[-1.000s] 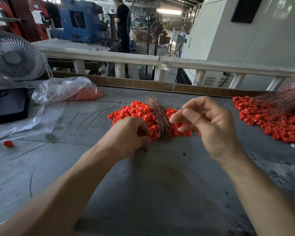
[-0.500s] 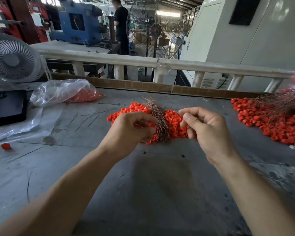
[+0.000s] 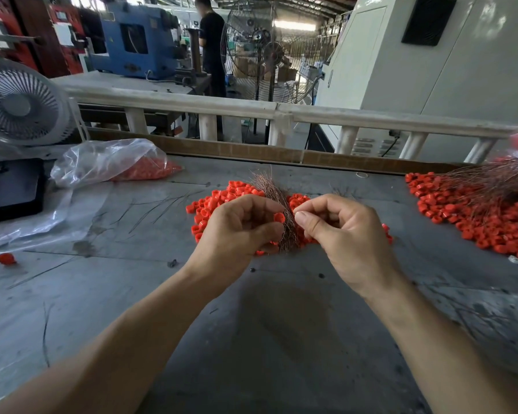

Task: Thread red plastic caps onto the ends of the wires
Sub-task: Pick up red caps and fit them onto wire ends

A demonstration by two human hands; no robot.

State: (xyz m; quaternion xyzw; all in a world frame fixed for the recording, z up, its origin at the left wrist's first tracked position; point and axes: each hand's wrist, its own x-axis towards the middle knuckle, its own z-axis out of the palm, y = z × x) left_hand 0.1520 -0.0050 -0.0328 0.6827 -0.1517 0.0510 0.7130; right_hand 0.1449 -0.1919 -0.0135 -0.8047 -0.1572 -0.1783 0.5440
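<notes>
A heap of red plastic caps [image 3: 222,198] lies mid-table with a bundle of thin copper wires [image 3: 274,191] across it. My left hand [image 3: 240,231] is raised over the heap and pinches a single red cap [image 3: 279,217] between thumb and fingers. Facing it, my right hand [image 3: 341,231] has its thumb and forefinger pinched together close to the cap; the wire it seems to hold is too thin to make out. The two hands nearly touch.
A second pile of capped wires [image 3: 473,213] covers the right of the grey table [image 3: 132,294]. A clear bag of caps [image 3: 114,162], a black case [image 3: 9,186] and a white fan [image 3: 18,106] stand at left. A stray cap [image 3: 6,259] and loose wires lie at left.
My left hand lifted off the heap with a cap in its fingers. My right hand came down and leftward until the two hands met over the wire bundle.
</notes>
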